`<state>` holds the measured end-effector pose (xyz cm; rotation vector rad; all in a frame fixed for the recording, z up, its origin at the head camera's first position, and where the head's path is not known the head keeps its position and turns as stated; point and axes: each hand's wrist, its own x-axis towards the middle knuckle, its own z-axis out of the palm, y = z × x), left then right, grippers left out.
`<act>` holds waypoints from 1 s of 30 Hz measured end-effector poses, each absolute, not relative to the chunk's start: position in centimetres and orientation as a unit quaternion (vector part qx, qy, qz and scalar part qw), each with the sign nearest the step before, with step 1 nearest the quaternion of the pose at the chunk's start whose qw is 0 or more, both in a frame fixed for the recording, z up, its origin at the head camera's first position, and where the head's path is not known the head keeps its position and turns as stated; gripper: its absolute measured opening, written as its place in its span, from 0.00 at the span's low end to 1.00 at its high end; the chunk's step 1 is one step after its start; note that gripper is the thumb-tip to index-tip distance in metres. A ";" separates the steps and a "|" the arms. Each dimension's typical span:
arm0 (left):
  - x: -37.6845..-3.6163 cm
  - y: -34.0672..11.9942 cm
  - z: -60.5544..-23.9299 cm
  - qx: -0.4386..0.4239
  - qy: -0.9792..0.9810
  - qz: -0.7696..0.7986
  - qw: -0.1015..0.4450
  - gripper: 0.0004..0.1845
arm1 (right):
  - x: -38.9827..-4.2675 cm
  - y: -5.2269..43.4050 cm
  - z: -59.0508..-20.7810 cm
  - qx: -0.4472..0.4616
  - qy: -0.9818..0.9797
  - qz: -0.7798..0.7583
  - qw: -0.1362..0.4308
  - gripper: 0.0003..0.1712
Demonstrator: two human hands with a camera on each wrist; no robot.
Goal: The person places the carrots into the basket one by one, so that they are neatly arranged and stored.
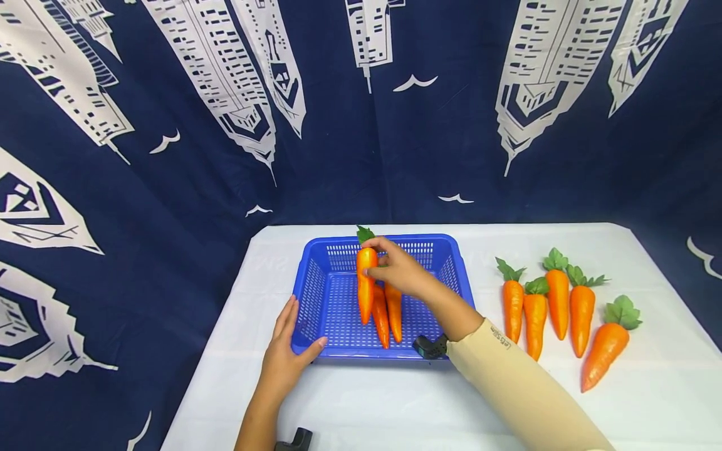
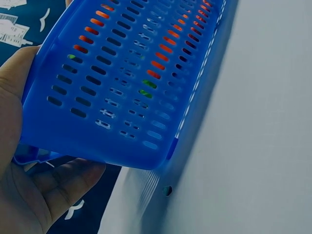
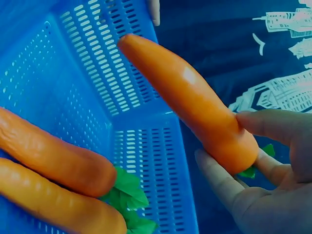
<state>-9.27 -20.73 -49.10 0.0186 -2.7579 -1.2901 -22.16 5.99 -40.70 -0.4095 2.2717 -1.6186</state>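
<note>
In the head view, my right hand (image 1: pixel 403 269) pinches an orange toy carrot (image 1: pixel 365 291) near its leafy top, tip down above the basket. The right wrist view shows the same carrot (image 3: pixel 187 92) between thumb and fingers, its green leaves mostly hidden behind the hand. Two more carrots (image 1: pixel 380 316) lie side by side inside the blue plastic basket (image 1: pixel 389 357). At the basket's near left corner is my left hand (image 1: pixel 284 357), thumb on the rim and fingers along the side wall; the left wrist view shows this hold on the corner too.
Several carrots (image 1: pixel 558 304) with green leaves lie on the white-covered table (image 1: pixel 383 407), right of the basket. Behind the table hangs a dark blue cloth (image 1: pixel 361 169) with white buildings and birds. A black device (image 1: pixel 430 346) is on the right wrist, over the basket's front rim.
</note>
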 end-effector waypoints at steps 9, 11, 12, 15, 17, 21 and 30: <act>-9.3 -20.7 -49.1 0.006 -0.904 -0.424 0.046 0.53 | -23.4 4.7 -42.4 -0.156 0.775 -0.572 0.216 0.29; -9.3 -20.7 -49.1 0.005 -0.904 -0.424 0.047 0.53 | -23.7 4.7 -43.0 -0.161 0.778 -0.564 0.228 0.28; -9.3 -20.7 -49.1 0.004 -0.905 -0.424 0.048 0.53 | -23.8 4.6 -43.3 -0.165 0.779 -0.558 0.233 0.28; -9.3 -20.7 -49.1 0.005 -0.905 -0.422 0.049 0.53 | -24.3 4.5 -44.2 -0.183 0.792 -0.531 0.239 0.27; -9.3 -20.8 -49.1 0.006 -0.905 -0.422 0.048 0.53 | -24.5 4.4 -44.7 -0.195 0.801 -0.514 0.239 0.26; -9.3 -20.8 -49.2 0.009 -0.905 -0.423 0.052 0.53 | -24.6 4.2 -45.4 -0.226 0.838 -0.451 0.209 0.26; -9.4 -20.7 -49.2 0.009 -0.905 -0.422 0.055 0.53 | -24.6 4.1 -45.7 -0.254 0.864 -0.395 0.181 0.25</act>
